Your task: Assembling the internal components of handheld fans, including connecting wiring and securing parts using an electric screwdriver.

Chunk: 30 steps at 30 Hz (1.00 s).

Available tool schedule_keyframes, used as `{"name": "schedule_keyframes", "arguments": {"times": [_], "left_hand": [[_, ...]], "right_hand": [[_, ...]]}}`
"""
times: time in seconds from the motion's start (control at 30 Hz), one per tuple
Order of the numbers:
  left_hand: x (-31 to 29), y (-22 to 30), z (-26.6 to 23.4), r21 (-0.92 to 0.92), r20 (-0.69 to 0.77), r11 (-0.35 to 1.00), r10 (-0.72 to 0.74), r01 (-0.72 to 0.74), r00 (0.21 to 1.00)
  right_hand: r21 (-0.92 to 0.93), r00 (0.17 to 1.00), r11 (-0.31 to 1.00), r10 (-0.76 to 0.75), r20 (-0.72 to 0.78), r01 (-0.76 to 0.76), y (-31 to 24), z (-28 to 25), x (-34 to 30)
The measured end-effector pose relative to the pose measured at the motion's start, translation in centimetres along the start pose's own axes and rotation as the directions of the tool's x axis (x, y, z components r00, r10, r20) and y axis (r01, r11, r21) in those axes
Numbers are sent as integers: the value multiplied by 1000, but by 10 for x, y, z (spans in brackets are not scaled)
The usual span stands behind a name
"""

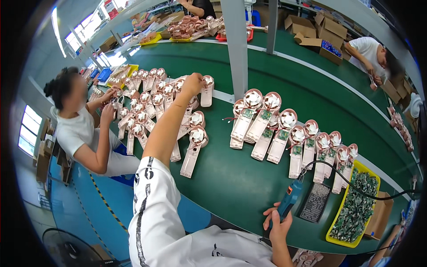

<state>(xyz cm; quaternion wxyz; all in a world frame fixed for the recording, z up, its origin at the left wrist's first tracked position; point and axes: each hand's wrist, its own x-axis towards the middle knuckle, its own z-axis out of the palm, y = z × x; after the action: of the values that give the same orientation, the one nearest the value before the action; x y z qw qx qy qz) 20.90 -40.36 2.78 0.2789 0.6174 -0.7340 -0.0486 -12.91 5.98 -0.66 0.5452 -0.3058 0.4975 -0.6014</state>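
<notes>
My left arm reaches far across the green bench, and my left hand (194, 83) is closed at the round head of a pink handheld fan housing (207, 94). Its fingertips are partly hidden. Near the front edge, my right hand (279, 226) grips a blue electric screwdriver (290, 198) with a metal loop and black cable at its upper end. Beside the tool lies a dark tray (316, 202) of small metal parts. A row of open fan housings (279, 140) with white blades and green circuit boards stretches ahead of my right hand. More housings (192, 151) lie around my left forearm.
A yellow bin (331, 236) heaped with green circuit boards stands at the right, beside a cardboard box (381, 213). A grey post (235, 49) rises from the bench. At the left a co-worker (86, 129) handles parts; another person (371, 55) works at far right.
</notes>
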Motion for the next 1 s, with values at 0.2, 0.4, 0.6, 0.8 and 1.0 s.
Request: {"name": "schedule_keyframes", "arguments": {"times": [0.2,0.4,0.6,0.8,1.0], "left_hand": [[-16,28,-18,-146,-171,988,30,-56,985],[-51,52,-44,-394,-251,896,109,-205,962],[-168,126,-98,-553,-204,831,-59,-65,977],[-286,199,-53,-735,-175,675,-106,-58,979],[-364,260,-11,-864,13,501,-66,44,998]], "right_hand": [[3,1000,1000,-4,15,4,2,-5,-8],[85,1000,996,28,-3,-28,-2,-5,-8],[100,991,989,102,83,-110,-7,-2,1],[147,989,979,137,54,-144,-32,-23,-20],[-592,921,801,-159,-355,-90,-122,-121,-47]]}}
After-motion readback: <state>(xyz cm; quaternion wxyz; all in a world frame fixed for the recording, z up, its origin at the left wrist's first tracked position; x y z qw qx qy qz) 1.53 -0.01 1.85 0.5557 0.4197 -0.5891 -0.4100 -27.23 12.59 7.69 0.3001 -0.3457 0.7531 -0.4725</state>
